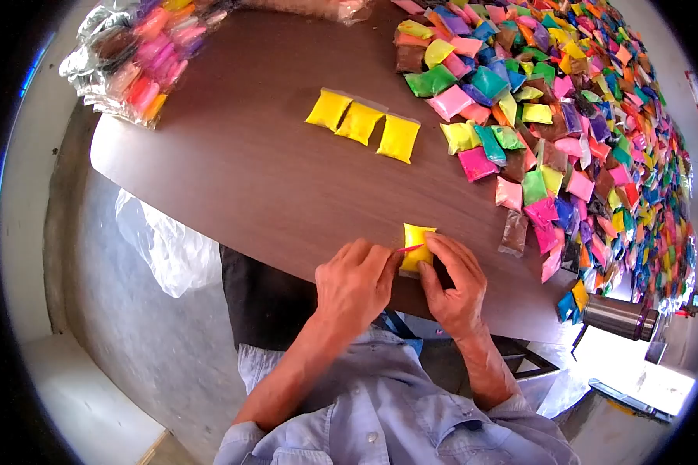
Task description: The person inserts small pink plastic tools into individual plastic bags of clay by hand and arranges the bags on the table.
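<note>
Near the table's front edge, a small yellow packet [416, 236] lies between my hands. My right hand [459, 280] pinches its right side, with the thumb below and the fingers on top. My left hand [354, 280] is closed around a thin pinkish-red pointed tool [411, 248], whose tip lies across the packet's face. What kind of tool it is cannot be made out, since the fist hides most of it. Farther back, three more yellow packets [359, 122] lie side by side in a slanting row, their clear edges turned away from me.
A large heap of packets in many colours [551, 139] covers the table's right side. Bundled clear bags of coloured packets [136, 58] sit at the far left corner. A metal cylinder [620, 316] stands out by the right edge. White plastic [167, 244] hangs below the brown table [233, 147].
</note>
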A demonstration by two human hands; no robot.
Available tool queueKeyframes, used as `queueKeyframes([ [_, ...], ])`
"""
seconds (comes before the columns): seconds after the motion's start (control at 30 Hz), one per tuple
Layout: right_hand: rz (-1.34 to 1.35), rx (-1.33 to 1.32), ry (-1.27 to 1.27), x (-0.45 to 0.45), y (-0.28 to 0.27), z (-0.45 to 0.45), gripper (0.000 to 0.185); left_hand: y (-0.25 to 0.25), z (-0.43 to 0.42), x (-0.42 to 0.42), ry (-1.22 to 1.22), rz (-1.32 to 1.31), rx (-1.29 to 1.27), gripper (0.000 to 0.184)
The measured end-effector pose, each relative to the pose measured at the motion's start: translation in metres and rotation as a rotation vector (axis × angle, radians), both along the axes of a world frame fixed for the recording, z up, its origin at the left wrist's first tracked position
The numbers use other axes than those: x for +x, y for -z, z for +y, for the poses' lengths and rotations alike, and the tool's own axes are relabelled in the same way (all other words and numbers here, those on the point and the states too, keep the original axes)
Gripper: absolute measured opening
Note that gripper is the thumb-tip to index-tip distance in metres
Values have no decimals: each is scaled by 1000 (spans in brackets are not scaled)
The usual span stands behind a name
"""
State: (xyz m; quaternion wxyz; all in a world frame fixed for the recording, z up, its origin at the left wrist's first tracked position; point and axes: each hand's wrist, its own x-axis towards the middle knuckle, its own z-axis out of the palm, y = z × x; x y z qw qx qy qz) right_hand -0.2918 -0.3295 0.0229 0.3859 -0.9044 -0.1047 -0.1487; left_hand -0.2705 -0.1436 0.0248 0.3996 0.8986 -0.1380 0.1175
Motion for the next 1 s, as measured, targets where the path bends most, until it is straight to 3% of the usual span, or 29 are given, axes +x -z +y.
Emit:
queueKeyframes([
  [0.33, 31, 29, 30, -1, 1, 2, 36, 5, -2, 13, -57, 43, -65, 6],
  [0.4, 58, 147, 26, 0, 2, 3, 32, 4, -1, 12, -79, 41, -85, 5],
  [0.6, -1, 54, 11, 6, 4, 0, 27, -11, -3, 3, -4, 18, -147, 4],
  [0.9, -34, -8, 18, 7, 3, 5, 41, -6, 9, 15, -9, 56, 139, 5],
  [1.0, -36, -51, 54, 5, 2, 6, 41, -11, 11, 15, -85, 83, -37, 4],
])
